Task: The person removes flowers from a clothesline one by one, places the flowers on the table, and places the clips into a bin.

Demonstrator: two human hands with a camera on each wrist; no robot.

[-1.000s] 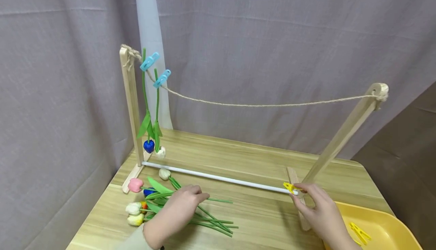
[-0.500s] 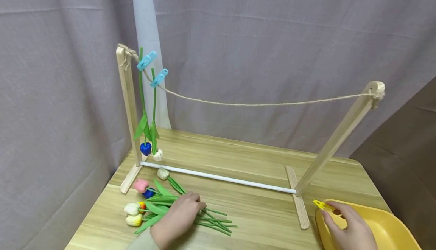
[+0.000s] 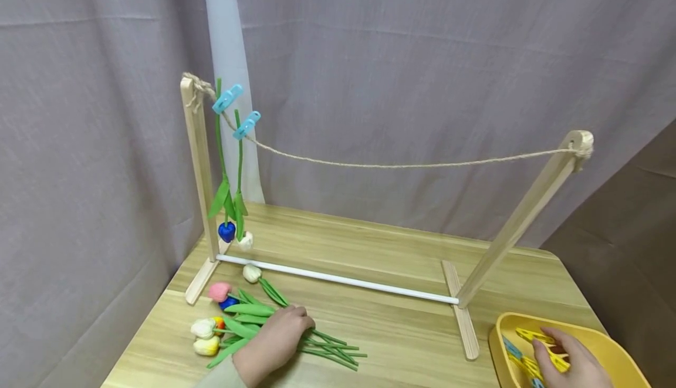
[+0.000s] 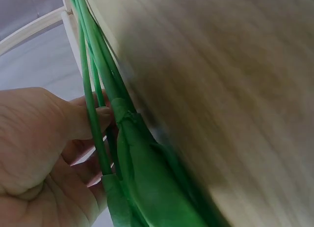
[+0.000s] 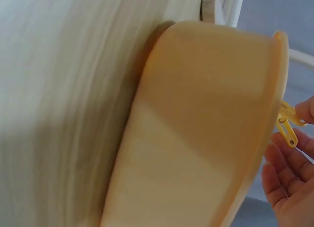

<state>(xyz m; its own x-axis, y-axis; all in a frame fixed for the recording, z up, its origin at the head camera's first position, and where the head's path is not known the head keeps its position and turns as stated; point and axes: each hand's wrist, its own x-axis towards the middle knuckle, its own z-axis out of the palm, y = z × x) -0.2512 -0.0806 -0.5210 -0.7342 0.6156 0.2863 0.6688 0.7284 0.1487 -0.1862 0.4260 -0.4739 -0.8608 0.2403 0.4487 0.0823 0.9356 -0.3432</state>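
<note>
Several artificial tulips (image 3: 253,310) lie in a loose bunch on the table. My left hand (image 3: 280,338) rests over their green stems; in the left wrist view its thumb and fingers pinch among the stems (image 4: 93,94). Over the yellow basin (image 3: 586,334) at the right, my right hand (image 3: 573,364) holds a yellow clothespin (image 5: 288,125) between thumb and fingers, beside the rim in the right wrist view. Yellow and blue clothespins (image 3: 511,348) lie inside the basin. Part of the right hand is cut off by the frame edge.
A twine line (image 3: 391,166) sags between two wooden posts (image 3: 520,226). Blue clothespins (image 3: 246,125) hold a blue tulip (image 3: 227,232) and a white tulip (image 3: 245,240) upside down near the left post. A white rod (image 3: 338,279) joins the stand's feet.
My right hand has moved right and down from the stand's right foot to the basin with the yellow clothespin. The left hand has stayed on the stems, which have shifted a little.
</note>
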